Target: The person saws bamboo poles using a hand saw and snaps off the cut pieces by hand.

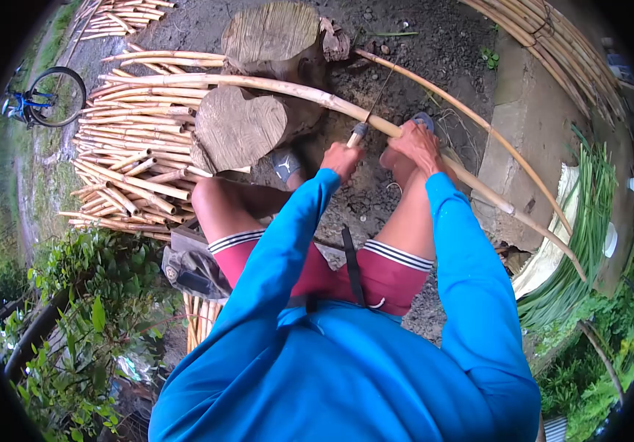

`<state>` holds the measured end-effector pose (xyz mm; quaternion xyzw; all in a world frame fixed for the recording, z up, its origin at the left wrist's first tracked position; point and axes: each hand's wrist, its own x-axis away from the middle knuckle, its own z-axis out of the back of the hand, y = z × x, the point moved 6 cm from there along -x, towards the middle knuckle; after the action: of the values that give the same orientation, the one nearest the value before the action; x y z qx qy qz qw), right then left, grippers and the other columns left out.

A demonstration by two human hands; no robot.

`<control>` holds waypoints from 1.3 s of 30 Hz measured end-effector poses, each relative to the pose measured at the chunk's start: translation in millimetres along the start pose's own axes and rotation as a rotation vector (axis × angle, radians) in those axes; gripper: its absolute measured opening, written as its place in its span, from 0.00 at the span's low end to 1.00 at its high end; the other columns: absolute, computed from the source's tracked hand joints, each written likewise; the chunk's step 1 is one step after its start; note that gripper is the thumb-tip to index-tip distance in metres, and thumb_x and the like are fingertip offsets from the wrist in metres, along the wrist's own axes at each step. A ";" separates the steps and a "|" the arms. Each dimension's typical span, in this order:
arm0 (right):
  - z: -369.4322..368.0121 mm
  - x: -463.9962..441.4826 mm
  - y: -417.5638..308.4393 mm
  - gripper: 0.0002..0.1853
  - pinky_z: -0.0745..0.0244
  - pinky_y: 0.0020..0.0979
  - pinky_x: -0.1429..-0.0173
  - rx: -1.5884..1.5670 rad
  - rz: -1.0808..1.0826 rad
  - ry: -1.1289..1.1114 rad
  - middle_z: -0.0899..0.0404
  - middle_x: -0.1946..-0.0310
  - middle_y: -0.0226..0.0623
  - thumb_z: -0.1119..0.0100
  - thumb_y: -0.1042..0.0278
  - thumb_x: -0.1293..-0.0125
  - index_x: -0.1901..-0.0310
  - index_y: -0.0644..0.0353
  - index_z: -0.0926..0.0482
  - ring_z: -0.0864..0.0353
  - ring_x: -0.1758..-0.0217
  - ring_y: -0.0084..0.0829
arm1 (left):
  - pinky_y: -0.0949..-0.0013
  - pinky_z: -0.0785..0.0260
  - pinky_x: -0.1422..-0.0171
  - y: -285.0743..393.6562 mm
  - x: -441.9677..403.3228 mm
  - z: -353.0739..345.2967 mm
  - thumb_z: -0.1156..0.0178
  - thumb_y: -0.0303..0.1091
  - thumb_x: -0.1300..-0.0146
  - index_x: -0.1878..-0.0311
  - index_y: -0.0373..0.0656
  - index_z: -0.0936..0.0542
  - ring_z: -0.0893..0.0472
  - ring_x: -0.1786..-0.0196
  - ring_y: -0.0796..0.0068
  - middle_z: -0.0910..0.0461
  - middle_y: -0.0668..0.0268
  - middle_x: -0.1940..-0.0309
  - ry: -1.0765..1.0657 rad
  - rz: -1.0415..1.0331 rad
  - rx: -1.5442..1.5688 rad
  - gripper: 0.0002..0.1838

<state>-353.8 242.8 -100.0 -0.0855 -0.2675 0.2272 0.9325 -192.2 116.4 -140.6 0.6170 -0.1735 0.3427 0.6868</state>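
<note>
My left hand (343,160) is closed around the handle of a long, thin-bladed knife (380,96); its blade, seen almost edge-on, crosses a long bamboo pole (295,90) and points away from me. Just to the right of the blade, my right hand (416,147) grips the same pole. That pole runs from the far left, past the heart-shaped stump (240,127), over my lower leg and down to the right. Whether the blade cuts into the pole or only touches it, I cannot tell.
Cut bamboo pieces (122,121) are piled on the left. Another stump (269,33) stands at the back. A thin curved pole (472,121) lies right, near a concrete slab (527,132). Bundled poles (545,33), green leaf strips (589,214) and a bicycle (55,96) are around.
</note>
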 end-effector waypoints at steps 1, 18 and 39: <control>6.8 -4.3 -1.5 0.20 0.21 0.48 0.48 -0.009 -0.006 0.024 0.17 0.63 0.56 0.37 0.52 0.48 0.59 0.60 0.15 0.17 0.54 0.55 | 0.61 0.33 0.76 -14.6 7.8 -2.6 0.40 0.36 0.44 0.66 0.43 0.19 0.25 0.82 0.65 0.29 0.61 0.85 -0.010 -0.263 -0.352 0.07; 19.8 13.7 -19.2 0.20 0.23 0.47 0.45 0.015 -0.011 -0.019 0.17 0.58 0.58 0.38 0.54 0.47 0.59 0.61 0.14 0.17 0.52 0.54 | 0.67 0.38 0.74 -54.9 108.1 25.5 0.39 0.44 0.46 0.71 0.37 0.24 0.30 0.80 0.77 0.28 0.67 0.84 0.130 0.091 0.078 0.16; -4.7 -11.0 11.8 0.15 0.27 0.21 0.71 -0.685 0.382 -0.585 0.21 0.76 0.26 0.31 0.49 0.42 0.64 0.53 0.16 0.24 0.77 0.18 | 0.67 0.40 0.78 -65.3 94.2 44.8 0.36 0.42 0.44 0.69 0.39 0.25 0.30 0.83 0.78 0.29 0.68 0.84 0.174 -0.085 -0.007 0.15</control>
<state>-364.0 247.8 -112.4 -0.3676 -0.5571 0.3075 0.6782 -72.8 97.0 -117.9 0.5892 -0.0880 0.3648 0.7156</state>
